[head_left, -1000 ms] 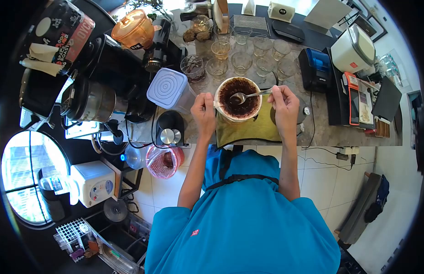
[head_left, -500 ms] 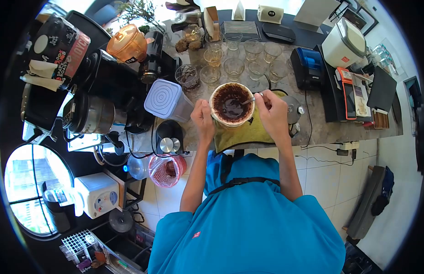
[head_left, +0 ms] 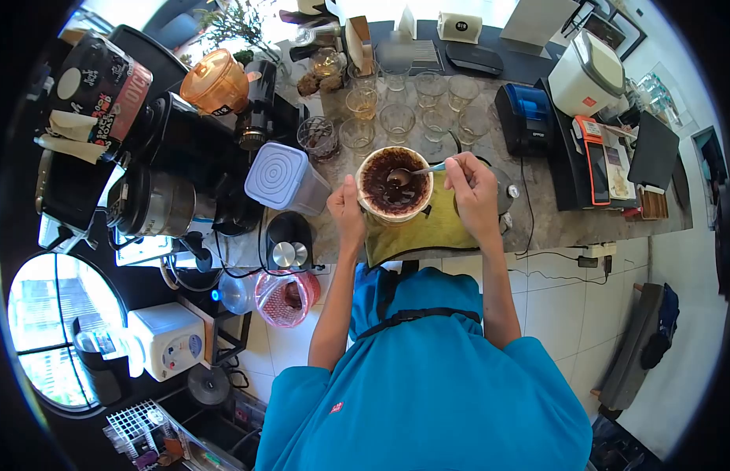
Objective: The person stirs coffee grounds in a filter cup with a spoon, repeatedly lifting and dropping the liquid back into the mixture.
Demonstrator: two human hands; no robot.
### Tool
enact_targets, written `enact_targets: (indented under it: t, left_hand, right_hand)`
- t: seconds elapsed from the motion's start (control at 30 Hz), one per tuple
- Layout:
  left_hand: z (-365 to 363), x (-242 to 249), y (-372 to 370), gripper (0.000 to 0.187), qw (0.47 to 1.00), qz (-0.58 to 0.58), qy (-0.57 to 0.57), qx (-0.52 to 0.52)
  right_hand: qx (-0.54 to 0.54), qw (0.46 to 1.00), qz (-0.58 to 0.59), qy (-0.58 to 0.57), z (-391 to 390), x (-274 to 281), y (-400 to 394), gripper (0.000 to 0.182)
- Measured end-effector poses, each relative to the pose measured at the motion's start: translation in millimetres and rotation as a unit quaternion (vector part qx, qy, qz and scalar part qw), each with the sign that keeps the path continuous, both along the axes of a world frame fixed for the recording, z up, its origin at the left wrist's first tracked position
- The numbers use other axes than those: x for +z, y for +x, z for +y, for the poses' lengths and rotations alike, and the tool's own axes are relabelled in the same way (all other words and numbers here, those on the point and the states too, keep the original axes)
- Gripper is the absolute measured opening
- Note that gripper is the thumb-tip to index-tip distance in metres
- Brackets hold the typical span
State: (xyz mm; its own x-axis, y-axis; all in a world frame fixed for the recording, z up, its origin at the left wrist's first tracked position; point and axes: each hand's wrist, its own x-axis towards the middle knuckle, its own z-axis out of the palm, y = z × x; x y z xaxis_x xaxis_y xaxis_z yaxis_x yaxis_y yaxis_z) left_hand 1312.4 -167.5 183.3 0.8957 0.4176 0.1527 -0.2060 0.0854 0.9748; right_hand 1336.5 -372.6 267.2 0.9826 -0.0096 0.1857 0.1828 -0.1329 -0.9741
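Observation:
A white tub (head_left: 366,206) with a dark brown, chocolate-like mixture smeared round its inside stands over a yellow-green cloth (head_left: 451,228) near the counter's front edge. My left hand (head_left: 347,210) grips the tub's left side, thumb up by the rim. In my right hand (head_left: 472,191) is the handle of a metal spoon (head_left: 419,171), pinched between thumb and fingers. The spoon's bowl shows above the dark mixture, inside the tub. Part of a steel kettle (head_left: 504,190) shows behind my right hand.
Several clear glasses (head_left: 397,120) stand behind the tub. To the left are a lidded plastic container (head_left: 278,173), a glass of dark pieces (head_left: 318,139) and a black device with two metal knobs (head_left: 289,234). A blue-black printer (head_left: 526,118) sits at right.
The spoon has risen out of the dark mixture, so its bowl now shows. My right hand has shifted slightly; the left keeps its hold on the tub.

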Motion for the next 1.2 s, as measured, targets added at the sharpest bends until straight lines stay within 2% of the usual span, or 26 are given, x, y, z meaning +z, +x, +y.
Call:
enact_targets:
  t: [0.03, 0.1, 0.23, 0.3, 0.47, 0.57, 0.67, 0.83, 0.97, 1.07, 1.13, 1.2]
  left_hand:
    - [-1.8, 2.7, -0.6, 0.049, 1.0, 0.004, -0.002, 0.007]
    - [0.3, -0.5, -0.5, 0.048, 1.0, 0.002, 0.001, 0.001]
    - [0.8, -3.6, 2.0, 0.047, 0.999, -0.021, 0.029, 0.008]
    - [0.6, 0.5, -1.0, 0.047, 0.999, -0.015, 0.028, 0.008]
    - [3.0, -6.5, 0.7, 0.046, 1.0, -0.008, 0.016, -0.006]
    - [-1.1, 3.7, 1.5, 0.049, 0.999, -0.031, 0.009, 0.018]
    - [-3.0, 20.9, 1.6, 0.048, 0.999, -0.034, 0.009, 0.032]
    - [-13.2, 56.5, 2.2, 0.047, 0.998, -0.05, -0.006, 0.025]
    - [-8.0, 60.6, 1.7, 0.046, 0.999, -0.046, -0.015, 0.001]
    - [-6.3, 61.3, 2.0, 0.045, 0.999, -0.049, -0.005, 0.003]
    - [-6.7, 63.0, 0.4, 0.045, 0.999, -0.054, 0.001, 0.01]
    - [-6.0, 64.3, -2.3, 0.044, 0.999, -0.054, 0.004, 0.009]
  right_hand:
    - [-0.001, 1.0, 0.001, 0.0, -0.7, 4.3, -1.0, 0.022]
    - [-0.007, 0.996, -0.022, -0.08, -1.3, 14.2, -2.9, 0.021]
    - [0.019, 0.991, -0.048, -0.12, 1.7, 27.0, 0.6, 0.02]
    - [0.033, 0.978, -0.082, -0.19, 3.9, 28.8, 1.6, 0.018]
    - [0.065, 0.971, -0.104, -0.203, 6.9, 14.9, 13.3, 0.022]
    - [0.095, 0.973, -0.083, -0.192, 7.6, 22.1, 15.2, 0.024]
    - [0.104, 0.965, -0.117, -0.208, 9.7, 38.7, 15.1, 0.024]
    - [0.131, 0.928, -0.184, -0.298, 12.3, 64.9, 20.8, 0.025]
    - [0.167, 0.924, -0.196, -0.282, 9.8, 71.5, 28.2, 0.029]
    - [0.178, 0.939, -0.145, -0.257, 5.1, 74.7, 34.0, 0.03]
    - [0.174, 0.965, -0.106, -0.167, 1.8, 70.1, 38.1, 0.03]
    - [0.172, 0.971, -0.082, -0.143, -1.0, 73.5, 37.9, 0.029]
